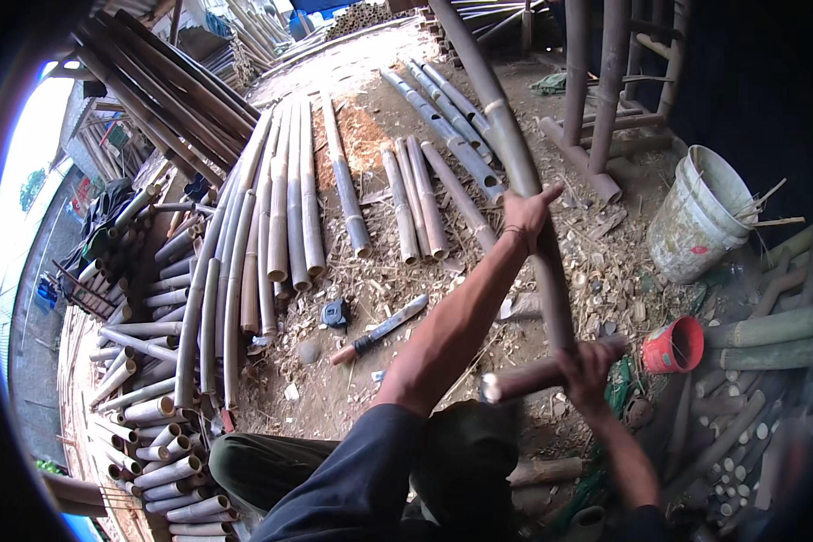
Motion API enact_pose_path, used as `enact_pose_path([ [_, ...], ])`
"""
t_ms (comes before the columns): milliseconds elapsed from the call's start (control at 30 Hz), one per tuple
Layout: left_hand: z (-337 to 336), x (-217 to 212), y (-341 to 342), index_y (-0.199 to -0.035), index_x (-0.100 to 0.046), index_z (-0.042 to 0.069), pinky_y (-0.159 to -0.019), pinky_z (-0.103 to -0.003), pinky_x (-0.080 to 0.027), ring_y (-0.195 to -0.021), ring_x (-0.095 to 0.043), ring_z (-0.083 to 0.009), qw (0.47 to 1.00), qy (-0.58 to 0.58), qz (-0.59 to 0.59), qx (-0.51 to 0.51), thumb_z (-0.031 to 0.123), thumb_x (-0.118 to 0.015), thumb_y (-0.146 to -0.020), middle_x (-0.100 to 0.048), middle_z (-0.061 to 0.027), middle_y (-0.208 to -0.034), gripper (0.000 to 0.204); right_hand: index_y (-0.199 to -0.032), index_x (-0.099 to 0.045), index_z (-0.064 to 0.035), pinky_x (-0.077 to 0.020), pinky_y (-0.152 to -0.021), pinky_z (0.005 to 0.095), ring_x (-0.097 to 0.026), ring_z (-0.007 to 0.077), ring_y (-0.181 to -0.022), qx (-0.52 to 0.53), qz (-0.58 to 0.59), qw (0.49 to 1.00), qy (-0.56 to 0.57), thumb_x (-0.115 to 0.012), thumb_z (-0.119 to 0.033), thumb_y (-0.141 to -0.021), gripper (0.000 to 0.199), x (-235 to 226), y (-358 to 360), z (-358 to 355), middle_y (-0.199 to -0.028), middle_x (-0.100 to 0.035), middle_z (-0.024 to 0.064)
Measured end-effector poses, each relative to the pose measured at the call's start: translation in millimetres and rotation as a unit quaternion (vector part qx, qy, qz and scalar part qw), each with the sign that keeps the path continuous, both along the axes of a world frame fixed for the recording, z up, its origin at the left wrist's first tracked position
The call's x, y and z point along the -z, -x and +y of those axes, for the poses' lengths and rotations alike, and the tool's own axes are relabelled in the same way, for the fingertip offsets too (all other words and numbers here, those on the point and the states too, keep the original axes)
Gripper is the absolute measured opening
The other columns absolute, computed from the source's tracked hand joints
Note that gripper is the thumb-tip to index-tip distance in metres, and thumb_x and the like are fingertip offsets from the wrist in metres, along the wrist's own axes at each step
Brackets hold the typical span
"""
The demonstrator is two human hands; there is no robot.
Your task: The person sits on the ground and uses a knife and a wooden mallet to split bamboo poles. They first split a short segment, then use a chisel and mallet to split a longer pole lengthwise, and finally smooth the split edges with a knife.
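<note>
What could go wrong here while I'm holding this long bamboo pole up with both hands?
The bamboo pole is long, and your left hand and right hand both grip near its lower end, so the far end could swing or tip sideways. A machete lies bare on the ground near your legs; a dropped pole or a misstep could meet it. Loose cut bamboo poles lie close by and might roll underfoot.

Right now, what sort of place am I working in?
Likely an outdoor bamboo workshop yard. Cut bamboo poles lie in rows on the dirt, a machete rests among shavings, and both the left hand and right hand grip a long bamboo pole.
</note>
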State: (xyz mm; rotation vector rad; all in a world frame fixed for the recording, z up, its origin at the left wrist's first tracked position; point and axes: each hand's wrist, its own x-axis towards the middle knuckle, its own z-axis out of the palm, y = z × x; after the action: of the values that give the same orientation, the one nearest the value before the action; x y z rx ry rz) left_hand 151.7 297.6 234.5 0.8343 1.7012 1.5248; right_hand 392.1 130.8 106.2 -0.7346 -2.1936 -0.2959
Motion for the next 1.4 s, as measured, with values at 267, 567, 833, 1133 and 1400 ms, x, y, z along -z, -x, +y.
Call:
enact_pose_path([
  [267, -55.0, 50.3, 118.7, -0.113, -0.049, 0.003, -0.063, -0.037, -0.057, -0.071, -0.065, -0.0227, 0.979, -0.028, 0.2, 0.029, 0.019, -0.077, -0.071, -0.064, -0.0126, -0.087, 0.053, -0.152, -0.021, -0.0062, -0.0274, -0.115, 0.0473, -0.03, 0.038, -0.138, -0.124, -0.066, 0.917, 0.373, -0.073, -0.024, -0.074, 0.095, 6.2, 62.2, -12.1, -0.151, -0.026, 0.0208],
  [567, -236.3, -37.9, 277.5, -0.116, -0.058, 0.008, -0.078, -0.045, -0.057, -0.09, -0.068, -0.0365, 0.795, 0.139, 0.589, 0.052, 0.011, -0.072, -0.064, -0.069, -0.0179, -0.096, 0.055, -0.154, -0.012, -0.0053, -0.0213, -0.118, 0.0459, -0.022, 0.0362, -0.145, 0.135, 0.385, 0.878, 0.252, -0.062, -0.054, -0.089, 0.095, -102.6, -90.5, 165.4, -0.158, -0.017, 0.023],
  [833, -239.8, -55.4, 247.8, -0.109, -0.06, 0.01, -0.074, -0.041, -0.056, -0.091, -0.064, -0.0278, 0.641, 0.04, 0.677, 0.36, 0.023, -0.08, -0.058, -0.064, -0.0076, -0.097, 0.056, -0.145, -0.037, -0.0032, -0.0285, -0.111, 0.0359, -0.044, 0.0207, -0.13, 0.036, 0.487, 0.727, 0.482, -0.063, -0.034, -0.092, 0.066, 18.5, -242.9, 96.5, -0.14, -0.048, 0.0069],
  [1133, -67.7, 48.4, 178.1, -0.137, -0.05, 0.019, -0.112, -0.067, -0.025, -0.141, -0.031, -0.0244, 0.616, 0.058, 0.759, 0.205, 0.014, -0.077, -0.07, -0.044, -0.0042, -0.143, 0.072, -0.13, -0.054, -0.001, -0.0448, -0.099, 0.039, -0.06, 0.0273, -0.107, 0.138, 0.561, 0.547, 0.605, -0.065, -0.034, -0.087, 0.055, 74.5, -206.2, -197.5, -0.121, -0.062, 0.0096],
  [1400, -21.0, 155.6, 85.0, -0.14, -0.035, 0.001, -0.112, -0.046, -0.034, -0.13, -0.039, -0.0419, 0.851, 0.047, 0.512, 0.108, 0.019, -0.068, -0.079, -0.036, -0.0278, -0.14, 0.071, -0.125, -0.051, -0.006, -0.0515, -0.077, 0.0359, -0.059, 0.024, -0.087, 0.168, 0.728, 0.358, 0.56, -0.065, -0.044, -0.087, 0.056, 26.3, -98.6, -140.3, -0.108, -0.059, 0.0096],
])
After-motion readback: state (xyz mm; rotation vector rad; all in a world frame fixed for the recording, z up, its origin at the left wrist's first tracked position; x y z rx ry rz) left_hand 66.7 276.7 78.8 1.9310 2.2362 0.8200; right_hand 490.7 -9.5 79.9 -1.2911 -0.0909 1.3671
